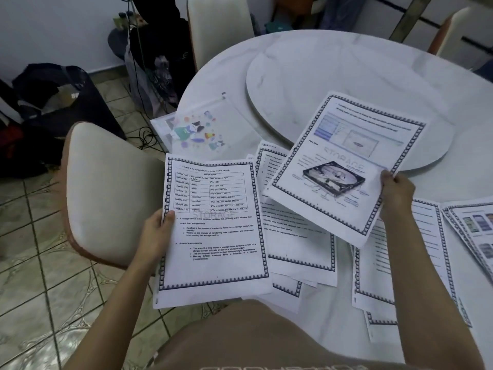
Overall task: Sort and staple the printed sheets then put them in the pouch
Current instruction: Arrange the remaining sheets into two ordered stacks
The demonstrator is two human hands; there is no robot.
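Clearly sorting is underway: the left hand (pixel 157 231) grips a table sheet (pixel 213 225), the right hand (pixel 397 193) pinches a hard-drive sheet (pixel 346 166). Other sheets (pixel 298 247) lie loose on the table (pixel 320 60); stapling seems undone, the pouch (pixel 197 129) unfilled.
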